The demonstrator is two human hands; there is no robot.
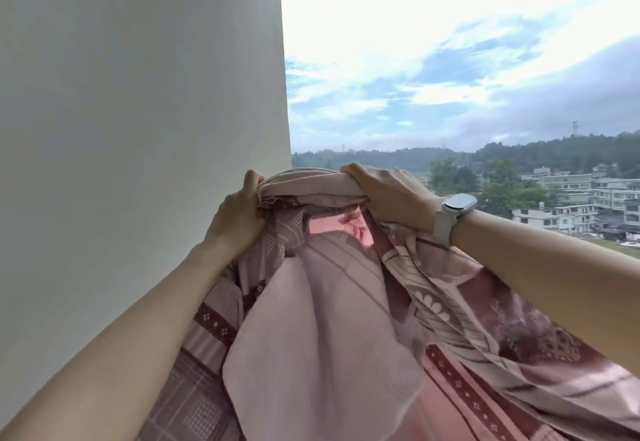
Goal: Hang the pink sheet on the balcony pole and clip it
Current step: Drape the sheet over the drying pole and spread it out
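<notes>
Balcony air, a plain white wall [138, 128] on the left. Nearest, the pink patterned cotton sheet [329, 319] billows below both forearms. Its bunched top edge is raised between the left hand [239, 212] and right hand [388, 198], fingers of each clamped on fabric; a white wristwatch [453, 212] shows. Beyond lie pale buildings [571, 198] and hills. No pole is visible; the lifting step seems underway, and next the edge needs throwing over it.

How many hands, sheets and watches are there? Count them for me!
Hands: 2, the left hand and the right hand, both gripping the cloth
Pink sheet: 1
White watch: 1
Total: 4
</notes>
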